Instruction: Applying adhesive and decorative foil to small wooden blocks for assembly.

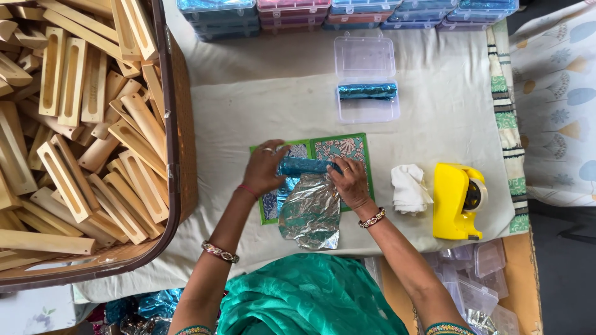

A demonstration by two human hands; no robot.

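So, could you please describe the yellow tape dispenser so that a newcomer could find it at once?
Start at the cloth-covered table and go to its right end, beyond the right hand. There, beside a crumpled white cloth, stands the tape dispenser. It is the only bright yellow thing there.

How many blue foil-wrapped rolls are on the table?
2: one blue foil-wrapped roll lies in the open clear plastic box; the other is under both hands on the green board. The closed stacked boxes may hide more.
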